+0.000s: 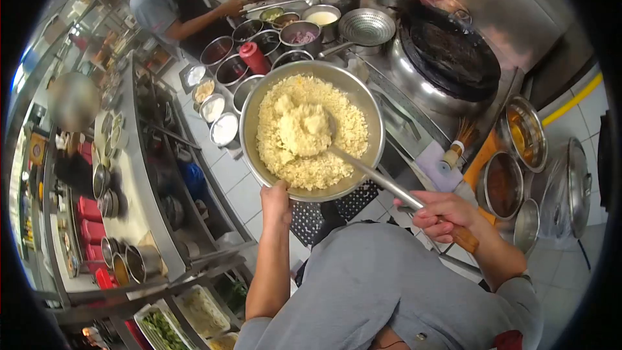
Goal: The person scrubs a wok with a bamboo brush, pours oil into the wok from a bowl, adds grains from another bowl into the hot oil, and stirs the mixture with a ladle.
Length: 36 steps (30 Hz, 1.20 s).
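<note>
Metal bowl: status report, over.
Left hand gripping bowl edge; right hand holding ladle. Pale yellow grains in bowl, heaped on ladle. Ladle shaft crosses rim; nothing else over bowl.

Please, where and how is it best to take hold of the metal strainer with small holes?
Best grip the strainer by its long, thin handle, probably from above, on the person's near side: it slants out there from the round rim. The right hand would first need to release the ladle.
</note>
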Each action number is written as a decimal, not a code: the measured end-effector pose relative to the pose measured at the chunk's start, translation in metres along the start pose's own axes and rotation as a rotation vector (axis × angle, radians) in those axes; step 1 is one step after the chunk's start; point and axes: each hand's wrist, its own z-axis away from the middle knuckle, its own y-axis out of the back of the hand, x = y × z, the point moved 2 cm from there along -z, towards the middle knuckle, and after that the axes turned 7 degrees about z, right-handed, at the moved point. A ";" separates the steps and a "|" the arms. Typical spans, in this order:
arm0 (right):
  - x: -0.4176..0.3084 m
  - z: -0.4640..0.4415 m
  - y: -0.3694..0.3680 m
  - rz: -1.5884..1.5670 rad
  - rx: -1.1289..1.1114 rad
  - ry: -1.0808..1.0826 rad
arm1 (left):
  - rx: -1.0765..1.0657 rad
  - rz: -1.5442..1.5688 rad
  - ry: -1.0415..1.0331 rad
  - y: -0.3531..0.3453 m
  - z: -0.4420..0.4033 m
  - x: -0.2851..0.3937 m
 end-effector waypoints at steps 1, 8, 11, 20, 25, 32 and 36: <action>-0.015 0.003 -0.009 0.016 0.024 0.046 | -0.075 -0.117 0.018 0.010 -0.029 0.004; -0.108 0.024 -0.043 -0.050 0.218 0.367 | -0.216 -0.105 -0.053 -0.127 -0.096 0.097; -0.146 0.039 -0.034 -0.088 0.173 0.502 | -0.328 -0.090 -0.014 -0.198 -0.135 0.114; -0.229 0.100 0.048 -0.234 0.208 0.777 | -0.499 -0.170 0.085 -0.362 -0.230 0.111; -0.235 0.107 0.121 0.009 0.743 0.669 | -0.491 -0.258 0.026 -0.379 -0.240 0.115; -0.203 0.064 0.199 0.367 1.212 0.461 | -0.535 -0.322 0.036 -0.385 -0.269 0.124; -0.153 0.031 0.228 1.139 1.791 0.397 | -0.485 -0.330 0.065 -0.401 -0.284 0.128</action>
